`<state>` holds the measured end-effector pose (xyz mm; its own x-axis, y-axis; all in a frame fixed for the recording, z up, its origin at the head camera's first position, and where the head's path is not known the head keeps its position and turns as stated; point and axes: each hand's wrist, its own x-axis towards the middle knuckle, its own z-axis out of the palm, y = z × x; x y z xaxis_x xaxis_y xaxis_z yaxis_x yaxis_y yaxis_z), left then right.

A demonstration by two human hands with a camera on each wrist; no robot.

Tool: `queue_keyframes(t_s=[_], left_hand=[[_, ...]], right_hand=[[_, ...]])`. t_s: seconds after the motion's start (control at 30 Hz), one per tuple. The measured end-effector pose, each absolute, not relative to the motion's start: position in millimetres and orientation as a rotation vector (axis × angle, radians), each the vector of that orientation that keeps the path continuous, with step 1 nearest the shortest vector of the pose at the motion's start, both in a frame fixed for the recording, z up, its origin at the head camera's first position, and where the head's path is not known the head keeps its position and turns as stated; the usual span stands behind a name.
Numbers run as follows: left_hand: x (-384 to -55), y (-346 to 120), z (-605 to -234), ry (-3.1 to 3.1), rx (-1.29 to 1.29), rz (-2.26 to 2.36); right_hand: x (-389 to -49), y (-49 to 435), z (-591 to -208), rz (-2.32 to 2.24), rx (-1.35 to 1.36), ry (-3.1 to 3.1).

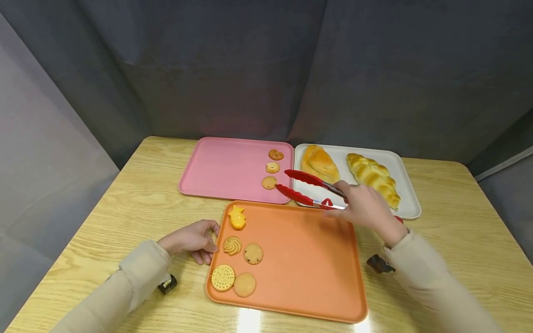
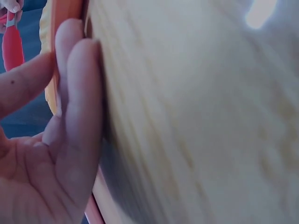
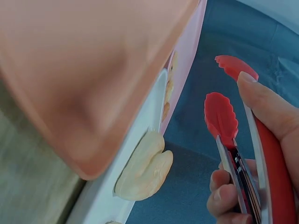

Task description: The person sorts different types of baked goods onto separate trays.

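Note:
My right hand grips a pair of red-tipped tongs by its handles. The tongs' arms are spread apart with nothing between them, reaching over the white tray toward the pink one. Close to the lower tip, a chip cookie lies on the pink tray. At the left edge of the orange tray, my left hand pinches the rim, thumb against one side and fingers along the outside. Several cookies lie along that tray's left side, among them a swirl cookie and a pineapple-shaped one.
A pretzel-shaped cookie and a ring cookie lie in a column with the chip cookie. Behind right, the white tray carries a folded bread and a braided loaf. A dark curtain hangs behind the wooden table.

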<state>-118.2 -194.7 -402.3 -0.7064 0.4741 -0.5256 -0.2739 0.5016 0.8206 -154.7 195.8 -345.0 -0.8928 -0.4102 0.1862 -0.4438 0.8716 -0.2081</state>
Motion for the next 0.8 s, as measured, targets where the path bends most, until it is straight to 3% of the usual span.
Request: queue_keyframes(t_s=[0.8], left_hand=[[-104.7,-198.9,-399.7,2.023,0.267,1.344]], right_hand=[[-100.9,188.3,-354.5,0.433,0.838,-2.965]])
